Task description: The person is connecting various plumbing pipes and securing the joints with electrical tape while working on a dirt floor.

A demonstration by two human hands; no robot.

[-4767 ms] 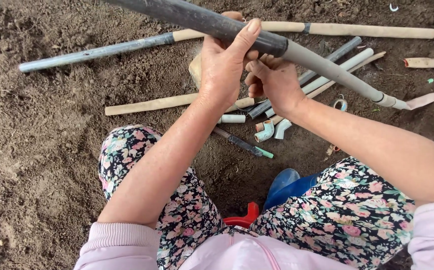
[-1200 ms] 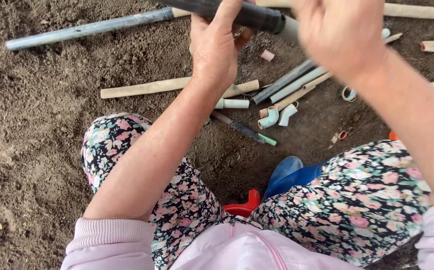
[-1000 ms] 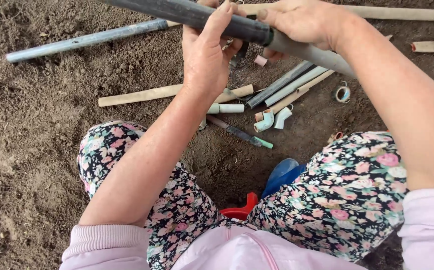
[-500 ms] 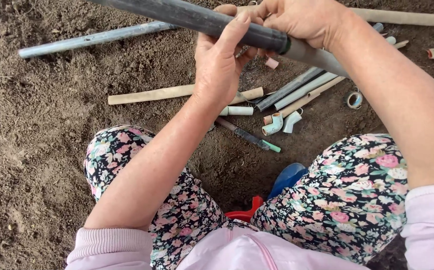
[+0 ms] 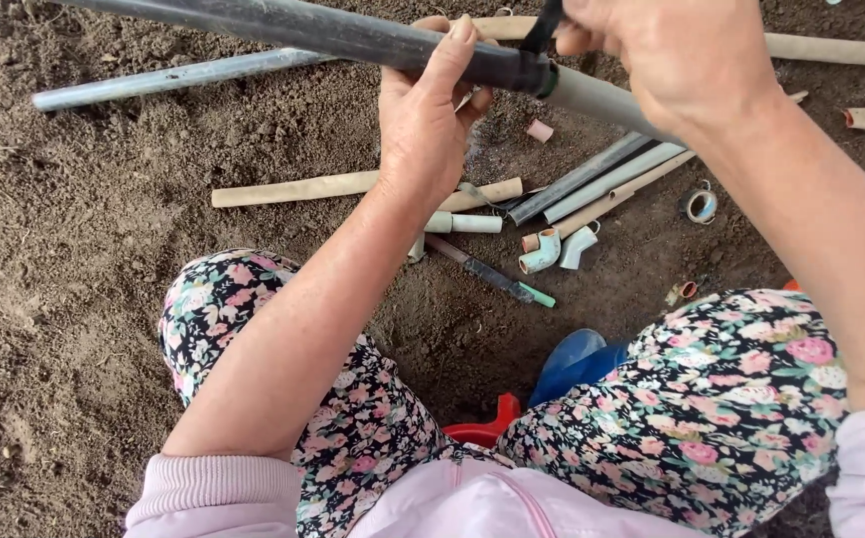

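A long dark pipe [image 5: 283,25] runs across the top of the head view, and my left hand [image 5: 428,125] grips it from below. The pipe's end meets a pale grey pipe [image 5: 602,100] at a joint wrapped in black tape with a thin green ring. My right hand [image 5: 682,55] sits over that joint, its fingers pinching a strip of black tape [image 5: 547,22]. Both pipes hang above the soil, over my knees in flowered trousers.
On the soil lie a long grey pipe [image 5: 183,75], tan sticks [image 5: 293,187], several short pipe pieces [image 5: 602,179], two pale elbow fittings [image 5: 542,249], a dark tool with a green tip [image 5: 492,274] and a tape roll [image 5: 701,205]. A blue boot [image 5: 567,359] and something red [image 5: 482,428] sit between my knees.
My right hand has shifted along the joint and lifted a strip of black tape above the pipe. My left hand keeps its hold on the dark pipe.
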